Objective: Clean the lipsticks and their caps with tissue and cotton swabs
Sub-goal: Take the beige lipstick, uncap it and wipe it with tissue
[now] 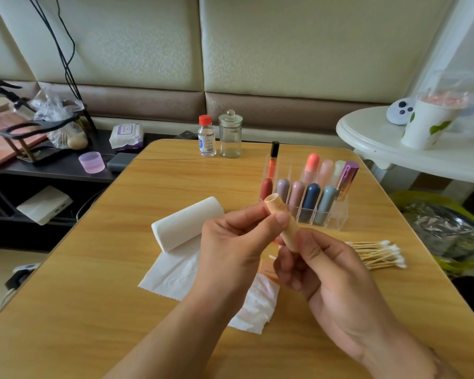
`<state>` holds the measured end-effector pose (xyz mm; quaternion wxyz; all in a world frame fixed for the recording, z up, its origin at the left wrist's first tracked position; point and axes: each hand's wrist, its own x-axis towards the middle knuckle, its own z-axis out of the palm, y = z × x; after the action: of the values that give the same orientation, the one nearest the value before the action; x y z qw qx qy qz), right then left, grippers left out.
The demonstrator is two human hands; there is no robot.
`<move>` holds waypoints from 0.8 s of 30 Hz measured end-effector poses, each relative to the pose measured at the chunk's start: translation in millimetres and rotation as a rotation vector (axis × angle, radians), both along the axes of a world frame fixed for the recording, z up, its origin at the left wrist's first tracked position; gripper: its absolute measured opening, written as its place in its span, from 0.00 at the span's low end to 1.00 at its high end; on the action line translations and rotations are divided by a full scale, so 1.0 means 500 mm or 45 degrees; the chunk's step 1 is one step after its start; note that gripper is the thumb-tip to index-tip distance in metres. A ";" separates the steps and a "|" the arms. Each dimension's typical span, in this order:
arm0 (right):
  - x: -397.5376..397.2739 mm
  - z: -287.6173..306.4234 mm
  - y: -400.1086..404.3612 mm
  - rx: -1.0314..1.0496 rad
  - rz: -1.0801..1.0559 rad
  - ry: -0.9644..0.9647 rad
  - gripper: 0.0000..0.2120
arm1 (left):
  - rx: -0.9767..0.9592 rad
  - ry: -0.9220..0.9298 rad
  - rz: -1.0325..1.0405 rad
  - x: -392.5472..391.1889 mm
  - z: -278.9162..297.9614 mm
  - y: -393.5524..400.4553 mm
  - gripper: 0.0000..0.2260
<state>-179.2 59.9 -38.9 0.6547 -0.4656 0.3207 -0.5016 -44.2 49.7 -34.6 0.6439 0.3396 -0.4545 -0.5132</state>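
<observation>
Lipstick cap (281,214), peach and hollow, sits tilted between our two hands above the wooden table (93,283), its open mouth turned up and away from us. Our left hand (230,247) pinches the cap near its open end with thumb and forefinger; our right hand (329,272) curls its fingers round the lower end. Beneath our wrists lie a tissue roll (186,222), its loose sheet spread flat, and a crumpled tissue (257,305). Cotton swabs (378,254) are heaped just right of our right hand. Behind the cap, a clear rack (337,214) holds lipsticks (311,198) upright in two rows. A red-capped bottle (206,138) and a glass jar (230,135) stand side by side at the table's far edge.
</observation>
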 end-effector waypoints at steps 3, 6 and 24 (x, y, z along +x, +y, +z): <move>0.010 0.004 0.009 0.172 0.028 -0.110 0.25 | 0.016 0.005 -0.049 0.000 0.000 0.002 0.11; 0.006 0.013 0.013 0.290 0.087 -0.126 0.24 | 0.016 0.026 -0.083 -0.001 0.004 0.005 0.09; -0.009 0.016 0.004 0.130 0.104 0.022 0.29 | 0.037 0.117 -0.063 -0.005 -0.004 -0.004 0.09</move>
<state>-183.8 62.0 -30.7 0.6948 -0.4485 0.3324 -0.4535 -46.8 47.6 -36.5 0.6461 0.3137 -0.4252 -0.5508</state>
